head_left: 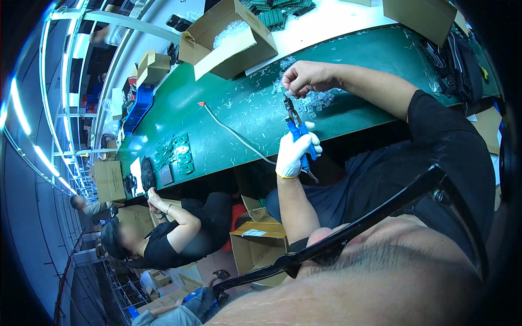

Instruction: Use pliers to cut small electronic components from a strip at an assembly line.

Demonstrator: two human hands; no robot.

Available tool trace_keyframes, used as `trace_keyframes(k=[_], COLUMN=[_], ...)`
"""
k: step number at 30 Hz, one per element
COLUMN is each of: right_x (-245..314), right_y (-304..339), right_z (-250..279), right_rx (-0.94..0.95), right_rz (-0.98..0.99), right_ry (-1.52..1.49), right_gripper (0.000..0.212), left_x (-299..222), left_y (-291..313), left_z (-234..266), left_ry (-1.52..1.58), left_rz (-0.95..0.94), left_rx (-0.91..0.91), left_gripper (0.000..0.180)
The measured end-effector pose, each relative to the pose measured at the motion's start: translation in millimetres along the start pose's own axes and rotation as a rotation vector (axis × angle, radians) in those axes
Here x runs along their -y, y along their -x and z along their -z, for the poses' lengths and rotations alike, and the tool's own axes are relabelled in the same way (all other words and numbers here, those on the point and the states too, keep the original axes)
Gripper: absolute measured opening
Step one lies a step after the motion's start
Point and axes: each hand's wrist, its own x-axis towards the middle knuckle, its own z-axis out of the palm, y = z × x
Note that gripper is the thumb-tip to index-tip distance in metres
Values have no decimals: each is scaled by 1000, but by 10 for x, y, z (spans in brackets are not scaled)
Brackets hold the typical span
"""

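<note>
Nearest of all, the black glasses frame (348, 228) crossed your lower view. Beyond it, your left hand (291, 155), in a white glove, was wrapped around the blue handles of the pliers (294, 130), with their dark tips pointing away from you, over the table edge. Your bare right hand (309, 79) was just past those tips, thumb and fingers bunched together; you couldn't tell from this view whether they pinched a small piece. A pile of clear plastic bits (316, 102) lay beside the pliers and below your right hand, on the green table (380, 54), with more bits scattered around. To the left ran a pale cable (232, 133) with a red end. Farther off stood an open cardboard box (263, 41) with clear plastic inside, and beyond it green boards (272, 17) were heaped. Well to your left, a co-worker in black (168, 239) sat along the same table edge.
</note>
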Motion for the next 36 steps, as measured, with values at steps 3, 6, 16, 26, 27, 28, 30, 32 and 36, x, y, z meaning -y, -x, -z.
trace_keyframes(k=[3,6,16,26,27,28,30,32,36], right_x=[15,38,-16,-428,-372,-353,-347,-366,-414], right_y=[9,22,-104,-330,-353,-355,-346,-316,-332], right_z=[23,50,481,795,706,649,595,613,747], right_rx=[17,21,19,-626,-579,-574,-567,-582,-573], right_rz=[2,5,-49,249,124,122,117,175,223], right_ry=[-9,-28,716,1255,1248,1262,1291,1262,1248], right_gripper=[12,12,14,36,42,40,38,30,22], left_x=[-95,-107,33,14,12,17,21,19,21], left_y=[39,45,-60,-66,-61,-61,-63,-65,-72], left_z=[-60,-119,55,17,37,42,46,47,40], left_ry=[-4,13,209,173,171,169,167,167,184], left_rz=[38,24,-48,-29,-36,-39,-39,-33,-28], left_rx=[-56,-82,-87,-71,-76,-76,-72,-68,-54], left_gripper=[40,32,43,46,46,47,48,49,49])
